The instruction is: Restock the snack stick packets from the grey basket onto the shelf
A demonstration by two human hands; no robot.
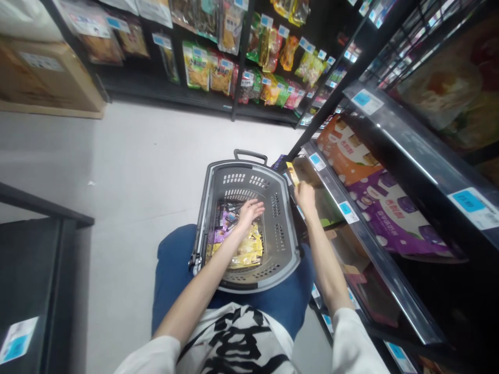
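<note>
A grey shopping basket point(286, 244) rests on my knees, holding several small yellow and purple snack packets point(249, 249). My left hand point(250, 210) hovers over the packets inside the basket with its fingers loosely spread and nothing in them. My right hand point(304, 196) is raised at the basket's right rim, by the lower shelf edge, pinching a small yellow packet point(292, 173) that sticks up from its fingers.
Dark shelving point(374, 244) runs along my right with orange point(345, 150) and purple point(393, 213) display boxes and blue price tags. Hanging snack bags point(218, 70) fill the racks across the aisle. A cardboard box point(47, 78) stands at far left, a dark shelf point(35, 280) at near left.
</note>
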